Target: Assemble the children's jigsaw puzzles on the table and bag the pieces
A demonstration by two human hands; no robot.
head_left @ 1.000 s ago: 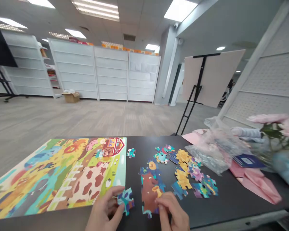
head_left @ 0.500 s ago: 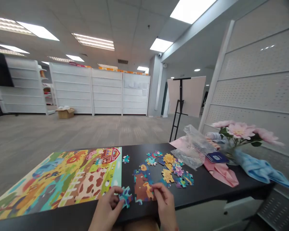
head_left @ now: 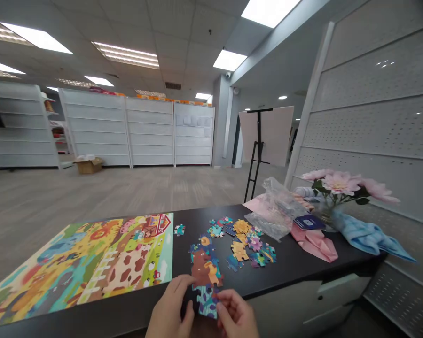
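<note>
Grey streaked carpet [head_left: 155,190] stretches beyond the smooth black tabletop [head_left: 285,277]. At the near end of the bear puzzle section [head_left: 200,267], its long axis running away from the person, lies a flat, knobbed blue jigsaw piece [head_left: 207,302]. Nearer to it, the right hand [head_left: 235,313] pinches its right edge; the left hand [head_left: 172,305] curves loosely at its left, thumb and forefinger parted, gripping nothing.

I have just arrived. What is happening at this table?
A partly joined jigsaw lies on a dark table. Someone's right hand touches a blue piece at the jigsaw's near end; whether it is fully joined, I cannot tell. The left hand is beside that piece, thumb and forefinger apart. Loose pieces lie farther right, and an animal picture lies on the left.
</note>
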